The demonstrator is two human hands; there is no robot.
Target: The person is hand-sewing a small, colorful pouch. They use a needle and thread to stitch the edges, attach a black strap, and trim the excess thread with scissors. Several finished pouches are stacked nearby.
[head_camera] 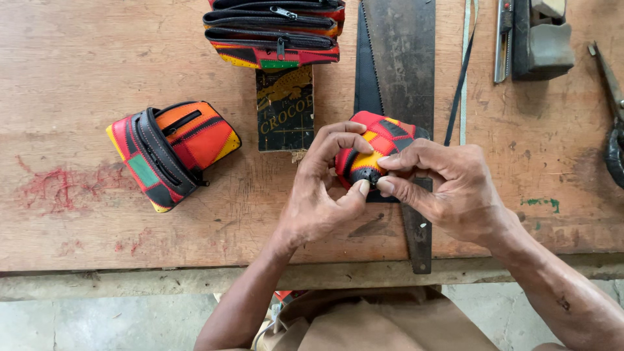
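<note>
1. The wooden bench [84, 58] has a worn top with red stains at the left and a small green mark at the right.
2. A patchwork purse [172, 153] lies open at the left.
3. More purses [276, 32] are stacked at the top edge, just above a dark booklet [285, 109].
4. A saw [400, 58] lies along the middle.
5. A metal ruler [466, 65], a grey block [543, 39] and scissors [614, 110] lie at the right.

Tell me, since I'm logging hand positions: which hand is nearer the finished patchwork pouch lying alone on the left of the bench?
Left. The left hand is right of the pouch, apart from it; the right hand lies farther right, beyond the small patchwork piece both hands hold.
</note>
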